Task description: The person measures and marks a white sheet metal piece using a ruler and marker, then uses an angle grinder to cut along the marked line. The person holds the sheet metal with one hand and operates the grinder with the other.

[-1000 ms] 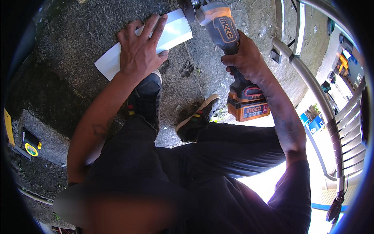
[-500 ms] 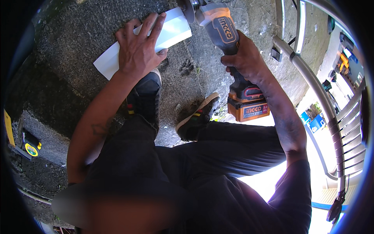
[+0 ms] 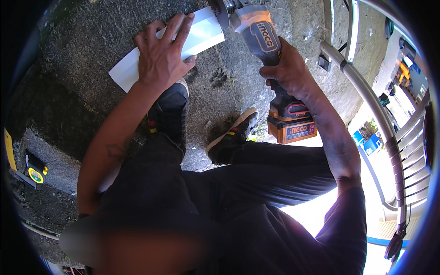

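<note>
A long white folded strip (image 3: 201, 33), perhaps sheet metal or plastic, lies slantwise on the rough ground ahead of my feet. Across it spreads my left hand (image 3: 160, 59), fingers over the far edge and thumb by the near one, holding it down. My right hand (image 3: 288, 68) is wrapped round the body of an orange and black cordless angle grinder (image 3: 261, 34), its battery hanging toward me. The grinder's disc (image 3: 221, 13) stands edge-on at the strip's right end. Whether it touches the strip or is spinning I cannot tell.
My dark shoes (image 3: 172, 105) rest just below the strip. A black and yellow tape measure (image 3: 35, 173) lies at the left beside a yellow-handled square (image 3: 10, 151). Metal tubing (image 3: 362, 85) curves along the right, with metal strips (image 3: 353, 32) near its top and blue containers (image 3: 371, 144) beyond.
</note>
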`<state>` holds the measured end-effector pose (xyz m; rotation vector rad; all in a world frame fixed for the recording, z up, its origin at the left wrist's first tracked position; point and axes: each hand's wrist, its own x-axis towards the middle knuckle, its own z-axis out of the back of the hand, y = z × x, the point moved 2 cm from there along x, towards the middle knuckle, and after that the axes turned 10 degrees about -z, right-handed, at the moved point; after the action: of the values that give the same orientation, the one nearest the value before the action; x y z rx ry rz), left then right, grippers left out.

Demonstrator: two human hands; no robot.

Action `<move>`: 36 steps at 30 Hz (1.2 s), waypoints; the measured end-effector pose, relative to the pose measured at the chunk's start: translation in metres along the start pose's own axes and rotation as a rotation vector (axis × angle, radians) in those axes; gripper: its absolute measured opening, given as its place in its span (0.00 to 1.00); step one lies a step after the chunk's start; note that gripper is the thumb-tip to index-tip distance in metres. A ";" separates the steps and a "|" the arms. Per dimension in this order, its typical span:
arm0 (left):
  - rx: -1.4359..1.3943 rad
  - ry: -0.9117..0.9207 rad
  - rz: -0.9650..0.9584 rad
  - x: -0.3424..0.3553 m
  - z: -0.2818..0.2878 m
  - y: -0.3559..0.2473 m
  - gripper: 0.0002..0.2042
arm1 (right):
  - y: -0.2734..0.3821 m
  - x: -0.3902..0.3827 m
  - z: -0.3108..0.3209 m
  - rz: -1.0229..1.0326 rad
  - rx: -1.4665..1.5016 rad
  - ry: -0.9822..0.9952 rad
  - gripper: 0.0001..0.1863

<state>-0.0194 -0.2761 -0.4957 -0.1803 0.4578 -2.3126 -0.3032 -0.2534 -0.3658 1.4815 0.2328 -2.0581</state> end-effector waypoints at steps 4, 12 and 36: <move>0.009 0.010 0.004 0.000 0.000 0.000 0.55 | -0.001 -0.001 0.000 -0.001 -0.018 0.001 0.31; -0.006 -0.008 0.001 0.000 0.000 0.000 0.55 | -0.007 -0.001 0.000 -0.021 -0.014 -0.005 0.33; -0.009 -0.023 -0.004 0.000 -0.001 0.001 0.54 | -0.016 -0.004 -0.003 -0.033 -0.044 -0.003 0.33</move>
<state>-0.0191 -0.2759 -0.4972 -0.2123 0.4559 -2.3101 -0.3086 -0.2380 -0.3667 1.4575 0.3015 -2.0674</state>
